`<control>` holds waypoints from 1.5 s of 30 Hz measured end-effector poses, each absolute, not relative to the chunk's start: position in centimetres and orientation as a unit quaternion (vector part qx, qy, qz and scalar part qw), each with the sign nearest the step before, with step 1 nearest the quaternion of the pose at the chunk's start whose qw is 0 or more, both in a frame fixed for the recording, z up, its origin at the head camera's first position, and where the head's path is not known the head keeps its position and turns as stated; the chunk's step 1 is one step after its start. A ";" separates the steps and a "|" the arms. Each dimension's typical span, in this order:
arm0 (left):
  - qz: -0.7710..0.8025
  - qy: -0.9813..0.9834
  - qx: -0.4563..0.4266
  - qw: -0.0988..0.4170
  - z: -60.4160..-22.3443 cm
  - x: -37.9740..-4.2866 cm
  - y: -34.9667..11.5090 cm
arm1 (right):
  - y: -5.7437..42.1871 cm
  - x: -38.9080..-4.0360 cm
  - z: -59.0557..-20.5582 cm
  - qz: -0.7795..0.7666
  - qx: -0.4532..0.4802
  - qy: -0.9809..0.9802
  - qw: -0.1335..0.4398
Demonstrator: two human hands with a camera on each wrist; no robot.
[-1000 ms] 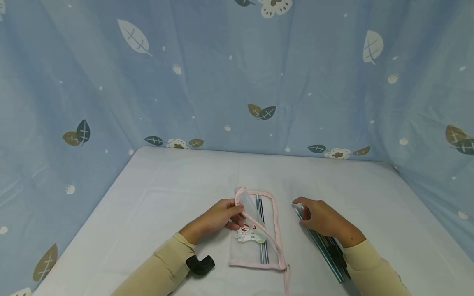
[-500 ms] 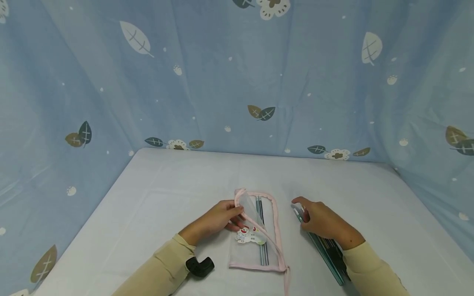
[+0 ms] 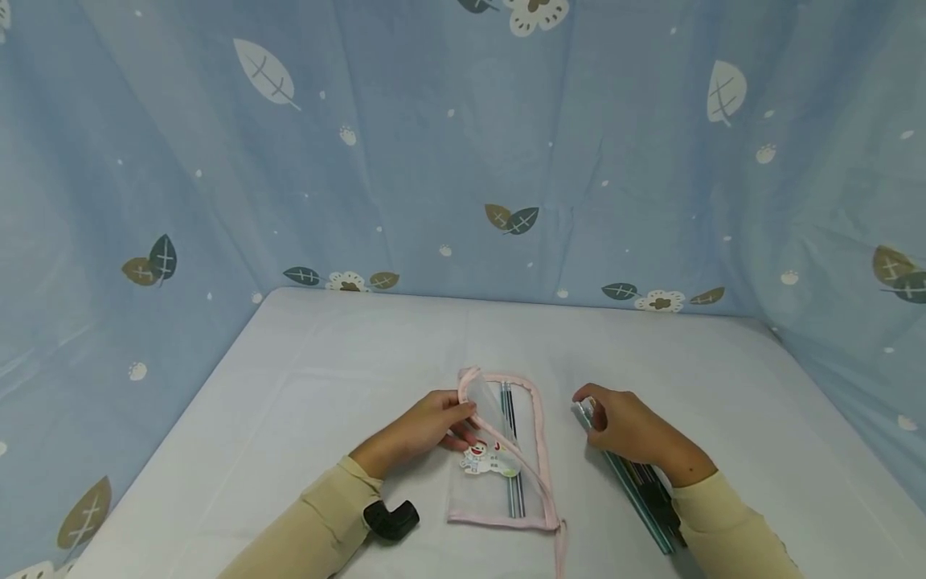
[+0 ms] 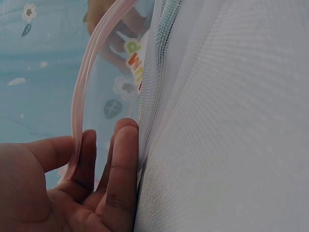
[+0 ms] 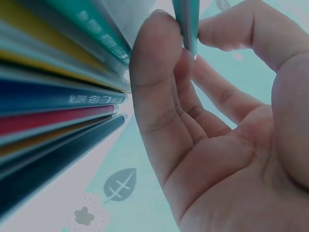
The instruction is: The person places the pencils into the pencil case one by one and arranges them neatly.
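Drawing one teal pencil (image 5: 187, 19) from the pencil bundle (image 5: 91, 99), to the right of the pink-trimmed mesh pouch (image 3: 477, 500), is judged to be the step in hand. Nearest, a pink cord (image 3: 561, 555) trails from the pouch's near right corner; it should be crossed well above. The teal pencil is pinched by its end in the fingertips of the right hand (image 3: 625, 426); whether it is off the surface cannot be told. A firm pinch and a lengthwise turn, matching the slim pencils (image 3: 516, 497) inside the pouch, are advised; snagging on the mesh is the likely fault. At the pouch's left side, the loose pink edge is gripped by the left hand (image 3: 437, 420), and a gap is shown toward the right. That edge is best held high, without tugging.

Edges: low movement near left of the pouch is limited by the black wrist device (image 3: 391, 520). Between pouch and bundle only a narrow lane is left. Wider white tabletop (image 3: 347, 354) is offered left of and beyond the pouch, bounded far behind it by the blue leaf-print curtain (image 3: 448, 161).
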State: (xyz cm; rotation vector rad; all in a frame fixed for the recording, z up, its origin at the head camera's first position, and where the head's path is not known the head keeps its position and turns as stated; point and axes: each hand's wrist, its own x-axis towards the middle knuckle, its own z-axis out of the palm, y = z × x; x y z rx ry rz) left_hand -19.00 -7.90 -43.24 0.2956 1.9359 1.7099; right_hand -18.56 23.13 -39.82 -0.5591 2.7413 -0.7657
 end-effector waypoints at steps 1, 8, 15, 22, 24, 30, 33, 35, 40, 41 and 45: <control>0.634 0.717 0.110 0.268 -43.2 -19.0 -7.9 | 23.2 -18.6 -39.8 -0.262 -0.192 0.938 0.118; 0.631 0.722 0.107 0.264 -43.5 -19.1 -8.0 | 23.2 -18.6 -39.8 -0.262 -0.202 0.937 0.113; 0.632 0.718 0.108 0.269 -43.5 -19.1 -8.2 | 23.0 -18.5 -39.0 -0.280 -0.204 0.933 0.097; 0.632 0.719 0.110 0.268 -43.2 -19.2 -8.2 | 22.8 -18.6 -38.8 -0.290 -0.200 0.934 0.058; 0.633 0.717 0.109 0.270 -43.3 -19.2 -8.1 | 22.8 -18.6 -38.8 -0.293 -0.191 0.935 0.055; 0.630 0.718 0.103 0.276 -43.3 -19.1 -7.9 | 22.8 -18.5 -39.0 -0.299 -0.175 0.937 0.046; 0.626 0.722 0.104 0.274 -43.1 -19.1 -7.9 | 22.9 -18.4 -38.9 -0.302 -0.179 0.936 0.026; 0.625 0.724 0.105 0.273 -43.1 -19.2 -7.8 | 22.9 -18.4 -38.7 -0.303 -0.185 0.935 0.011; 0.624 0.726 0.104 0.270 -43.5 -19.5 -7.8 | 22.8 -18.6 -38.2 -0.322 -0.189 0.928 -0.012; 0.624 0.726 0.103 0.269 -43.5 -19.5 -7.8 | 22.8 -18.7 -38.1 -0.330 -0.186 0.925 -0.014; 0.624 0.726 0.104 0.270 -43.4 -19.5 -7.8 | 22.6 -18.8 -37.8 -0.366 -0.168 0.915 -0.018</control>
